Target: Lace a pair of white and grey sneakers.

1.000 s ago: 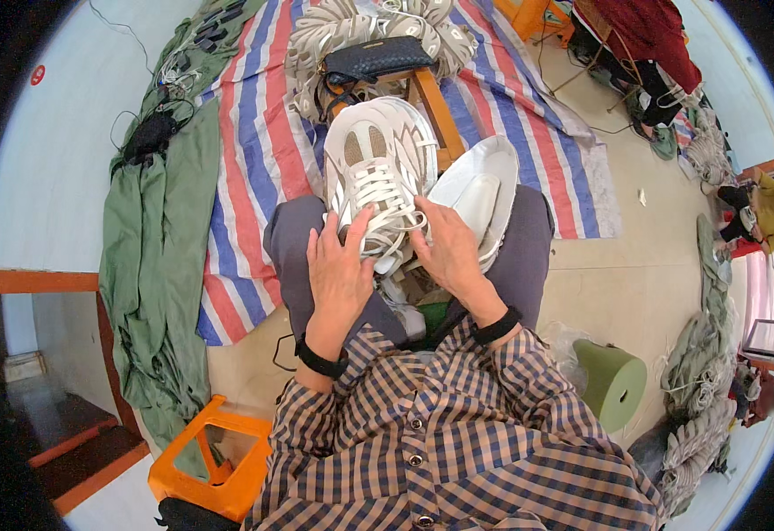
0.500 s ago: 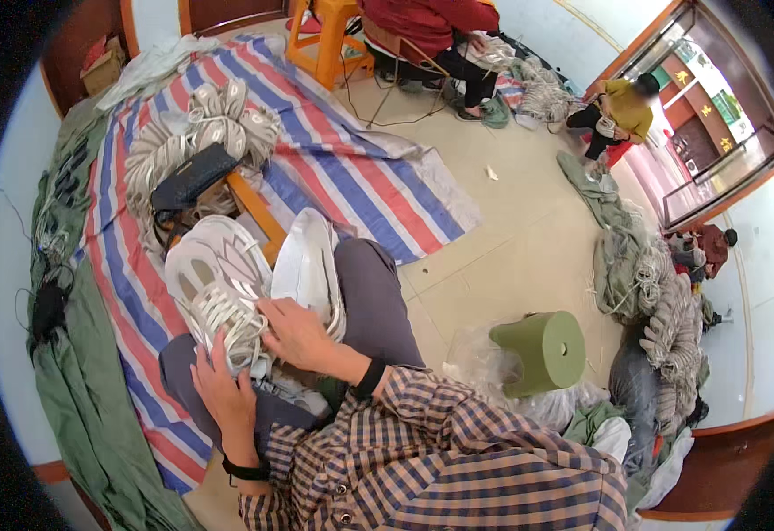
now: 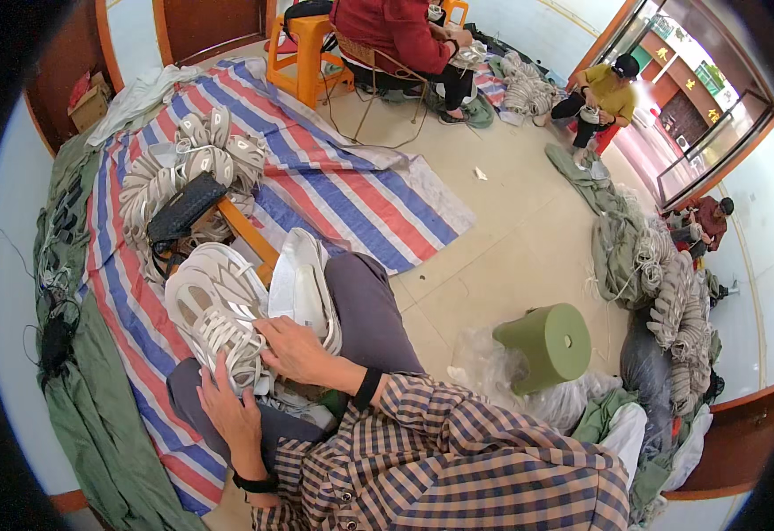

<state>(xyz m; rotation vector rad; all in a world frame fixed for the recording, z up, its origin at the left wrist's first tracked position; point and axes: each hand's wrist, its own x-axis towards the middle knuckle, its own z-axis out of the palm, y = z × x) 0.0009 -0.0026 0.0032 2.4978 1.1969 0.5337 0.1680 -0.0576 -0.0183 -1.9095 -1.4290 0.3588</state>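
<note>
A grey-and-white sneaker with pale laces rests on my lap, its laced front toward me. My right hand comes over its right side, with bent fingers closed at the laces; the fingertips are partly hidden. Against the lower left of the lacing lies my left hand, its fingers stretched and apart, thumb off to the side. A second, whitish shoe stands on its side just beyond my right hand, against my thigh.
Beyond the shoes is an orange wooden frame with a black pad, beside a pile of sneakers on a striped sheet. A green stool stands at right, near bundled shoes. Several people sit farther off.
The view has shifted slightly. My hands keep nearly the same place on the laced sneaker. The person in red in the background has raised their hands.
</note>
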